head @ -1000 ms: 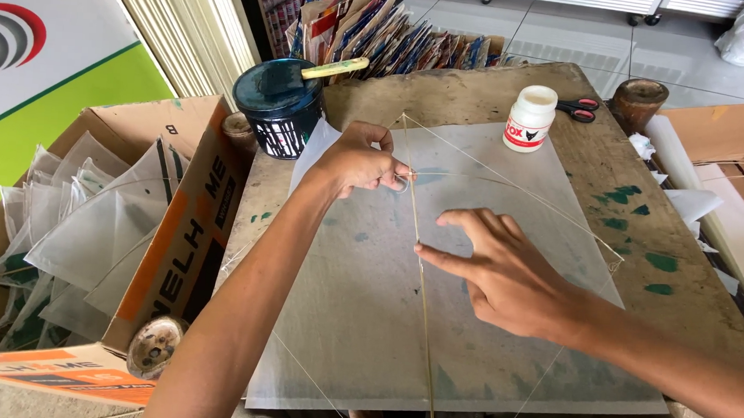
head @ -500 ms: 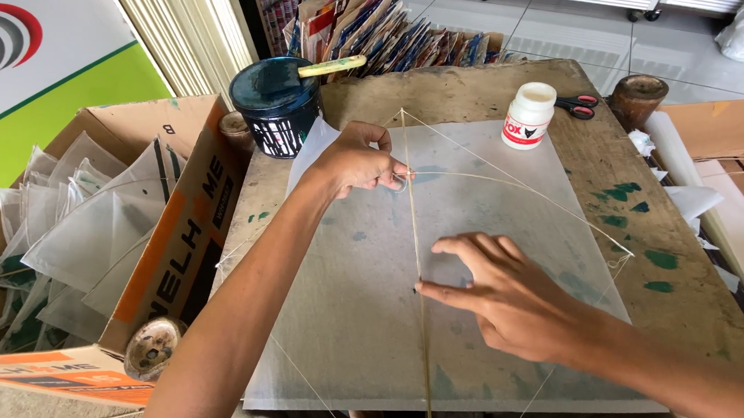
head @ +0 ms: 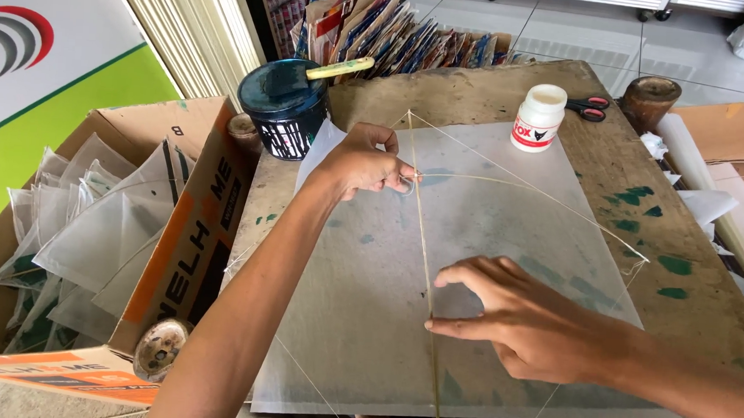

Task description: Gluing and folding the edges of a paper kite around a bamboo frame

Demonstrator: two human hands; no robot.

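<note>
On the translucent sheet (head: 488, 266), your left hand (head: 366, 159) pinches the crossing of the thin spine stick (head: 421, 237), right hand (head: 536, 324) splayed flat: keep it centred.

A worn wooden desk (head: 480, 92), brown and blotched with green paint stains toward its right side, carries everything here. A large sheet of translucent white paper (head: 366, 319) lies flat across most of its surface, reaching the near edge. On the paper rests a frame of thin sticks (head: 424, 263), one running straight down the middle, another bowed across it. At the far edge of the sheet stands a small white glue bottle (head: 537, 117). Just behind it lie red-handled scissors (head: 588, 107). A dark round wooden piece (head: 649, 98) stands at the far right corner. A dark blue pot (head: 286, 107) with a yellow-handled brush sits at the far left corner.
</note>
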